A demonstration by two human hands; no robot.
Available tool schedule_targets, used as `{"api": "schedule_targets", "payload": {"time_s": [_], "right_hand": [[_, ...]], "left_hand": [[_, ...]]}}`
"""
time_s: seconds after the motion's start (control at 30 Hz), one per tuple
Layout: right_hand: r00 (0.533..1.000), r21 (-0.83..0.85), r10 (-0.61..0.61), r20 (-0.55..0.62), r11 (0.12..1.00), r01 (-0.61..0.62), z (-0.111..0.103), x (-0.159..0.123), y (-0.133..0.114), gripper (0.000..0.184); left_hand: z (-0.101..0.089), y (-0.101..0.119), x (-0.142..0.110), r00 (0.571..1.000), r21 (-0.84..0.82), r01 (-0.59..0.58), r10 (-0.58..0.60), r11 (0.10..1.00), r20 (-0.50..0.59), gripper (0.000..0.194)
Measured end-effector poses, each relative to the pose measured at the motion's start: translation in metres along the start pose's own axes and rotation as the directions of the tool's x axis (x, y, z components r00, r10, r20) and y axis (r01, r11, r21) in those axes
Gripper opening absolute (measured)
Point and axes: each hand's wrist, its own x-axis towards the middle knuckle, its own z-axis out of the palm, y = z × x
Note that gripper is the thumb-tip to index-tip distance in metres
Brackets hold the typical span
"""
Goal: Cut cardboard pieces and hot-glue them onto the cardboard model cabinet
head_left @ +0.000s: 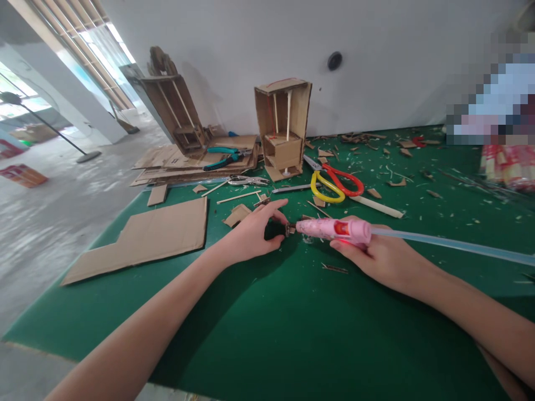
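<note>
My right hand (378,256) is wrapped round a pink hot glue gun (320,228), and a long translucent glue stick (451,242) trails from its back end. The gun's nozzle points left and meets a small brown cardboard piece (288,229). My left hand (254,231) pinches that piece between thumb and a finger, with the index finger lifted and stretched out. The fingers partly cover the piece, so its full shape is hidden. Just behind the left hand lies a bent cardboard scrap (237,216).
Scissors (328,189) with yellow and red handles lie beyond the glue gun. An upright cardboard box frame (284,128) stands by the wall. Teal pliers (225,157) rest on stacked cardboard (167,161). A flat cut cardboard sheet (159,234) lies left. Scraps litter the green table (292,334).
</note>
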Motion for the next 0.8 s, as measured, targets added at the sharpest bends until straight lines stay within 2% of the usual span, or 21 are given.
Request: {"api": "schedule_targets", "payload": {"time_s": [0.3, 0.8], "right_hand": [[0.998, -0.026, -0.007, -0.059, 1.0, 0.006, -0.0002, 0.0017, -0.0023, 0.04], [0.995, 0.008, -0.071, 0.07, 0.997, 0.071, -0.0067, 0.0005, -0.0019, 0.037]], "left_hand": [[0.0008, 0.0011, -0.0009, 1.0, 0.041, -0.011, 0.011, 0.999, 0.001, 0.063], [0.0, 0.0042, -0.0003, 1.0, 0.022, 0.017, -0.017, 1.0, 0.006, 0.062]]}}
